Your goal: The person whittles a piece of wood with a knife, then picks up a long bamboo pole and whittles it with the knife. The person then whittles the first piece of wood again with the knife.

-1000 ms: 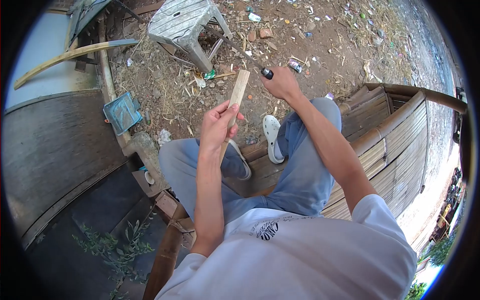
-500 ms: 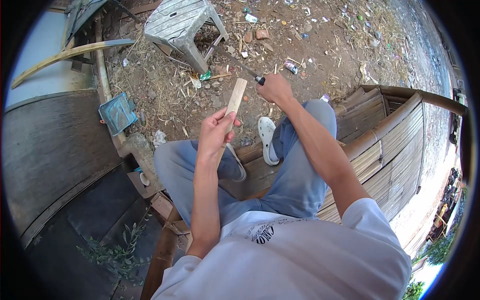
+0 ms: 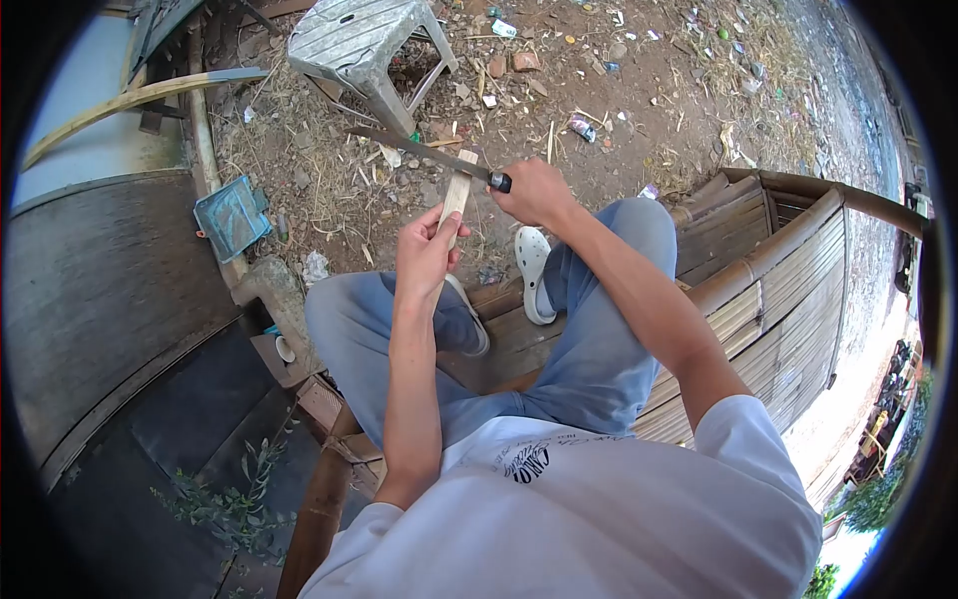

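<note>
Evidently, the left hand (image 3: 424,255) is closed around a wooden slat (image 3: 456,192), thumb along its face, the slat slanting up before the knees; the right hand (image 3: 536,192) grips the handle of a long-bladed knife (image 3: 424,151), whose blade crosses near the slat's free end, contact depth indeterminable. Should the edge skid down the grain, it could reach the left thumb, unguarded below the crossing. A slack left grip could likewise let the slat twist under sideways pressure, deflecting the blade.
</note>
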A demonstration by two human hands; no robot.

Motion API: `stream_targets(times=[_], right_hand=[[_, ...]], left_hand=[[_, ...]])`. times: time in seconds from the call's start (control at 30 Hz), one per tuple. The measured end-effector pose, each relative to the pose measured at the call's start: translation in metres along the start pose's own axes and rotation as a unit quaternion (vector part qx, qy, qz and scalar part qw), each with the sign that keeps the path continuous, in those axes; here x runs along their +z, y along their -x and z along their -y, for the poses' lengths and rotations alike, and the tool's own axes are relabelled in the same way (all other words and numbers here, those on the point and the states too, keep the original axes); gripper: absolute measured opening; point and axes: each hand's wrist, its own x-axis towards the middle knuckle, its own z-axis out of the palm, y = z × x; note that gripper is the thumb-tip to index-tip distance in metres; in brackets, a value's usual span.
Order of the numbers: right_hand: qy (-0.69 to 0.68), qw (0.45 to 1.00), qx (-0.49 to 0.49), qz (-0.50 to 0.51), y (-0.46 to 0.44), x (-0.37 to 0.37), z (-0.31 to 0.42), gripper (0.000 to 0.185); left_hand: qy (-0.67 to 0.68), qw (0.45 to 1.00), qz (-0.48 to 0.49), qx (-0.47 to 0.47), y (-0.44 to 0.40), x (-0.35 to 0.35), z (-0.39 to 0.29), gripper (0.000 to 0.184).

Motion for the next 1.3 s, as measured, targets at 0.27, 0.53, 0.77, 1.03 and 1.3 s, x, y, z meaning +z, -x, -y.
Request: stream_targets(times=[0.27, 0.53, 0.77, 1.03, 1.3], right_hand=[[-0.038, 0.991, 0.121, -0.032, 0.007, -0.015, 0.007, 0.029], [-0.073, 0.973, 0.210, -0.067, 0.011, -0.014, -0.009, 0.032], [-0.084, 0.996, 0.008, -0.031, 0.028, -0.013, 0.014, 0.023], [-0.018, 0.991, 0.121, -0.055, -0.018, -0.009, -0.034, 0.030], [-0.093, 0.993, 0.033, -0.066, 0.028, -0.030, 0.012, 0.026]], left_hand=[[0.002, 1.000, 0.023, 0.012, 0.006, 0.008, -0.019, 0.030], [-0.004, 1.000, 0.013, -0.010, 0.005, 0.004, -0.014, 0.032], [0.021, 1.000, -0.004, -0.021, 0.007, 0.007, -0.015, 0.032], [0.011, 1.000, 0.026, -0.011, 0.025, 0.012, -0.019, 0.033], [-0.089, 0.992, -0.047, 0.075, 0.001, 0.002, 0.009, 0.026]])
